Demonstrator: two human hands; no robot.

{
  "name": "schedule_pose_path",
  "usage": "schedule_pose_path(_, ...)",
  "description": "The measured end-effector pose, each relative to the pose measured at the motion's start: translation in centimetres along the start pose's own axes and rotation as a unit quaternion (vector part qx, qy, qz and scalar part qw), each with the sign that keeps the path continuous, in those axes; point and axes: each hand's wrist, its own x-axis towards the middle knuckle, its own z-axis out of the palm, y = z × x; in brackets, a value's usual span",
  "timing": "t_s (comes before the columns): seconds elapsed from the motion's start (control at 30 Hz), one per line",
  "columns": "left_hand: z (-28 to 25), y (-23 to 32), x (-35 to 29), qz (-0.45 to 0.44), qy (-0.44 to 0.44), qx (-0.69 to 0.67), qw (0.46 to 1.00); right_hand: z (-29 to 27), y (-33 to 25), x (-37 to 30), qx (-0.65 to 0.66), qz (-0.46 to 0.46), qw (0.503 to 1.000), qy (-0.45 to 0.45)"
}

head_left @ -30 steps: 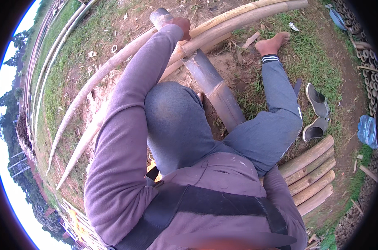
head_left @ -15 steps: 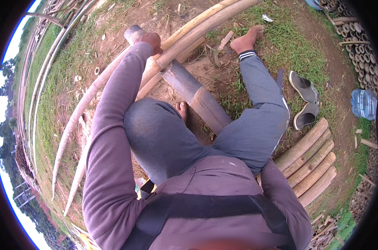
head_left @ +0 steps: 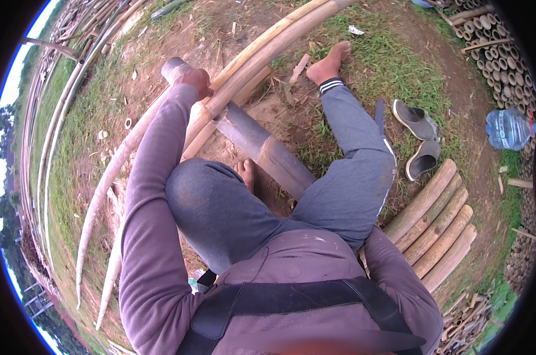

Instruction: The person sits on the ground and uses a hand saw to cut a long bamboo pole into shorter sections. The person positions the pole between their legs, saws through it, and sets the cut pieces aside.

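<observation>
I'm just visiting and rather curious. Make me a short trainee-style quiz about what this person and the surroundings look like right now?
1. True or false: both feet in view are bare.

2. Where does the bluish bottle lie, as seen in the picture, from the grey shoes?
A. To their left
B. To their right
C. Between them

3. Fill in the blank: only the person's ____ hand is in view, next to the light bamboo poles.

Key:
1. True
2. B
3. left
</observation>
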Motion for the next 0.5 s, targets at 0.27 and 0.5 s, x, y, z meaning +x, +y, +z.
schedule_pose_path(0.27, -0.4, 0.5, -0.3, 0.016, 0.010, 0.000, 1.000, -0.9, -0.2, 0.0, -0.018, -0.033, 0.999, 0.008)
schedule_pose_path(0.5, 0.3, -0.4, 0.1, 0.016, 0.021, -0.017, 1.000, -0.3, -0.3, 0.1, -0.022, -0.011, 1.000, 0.008)
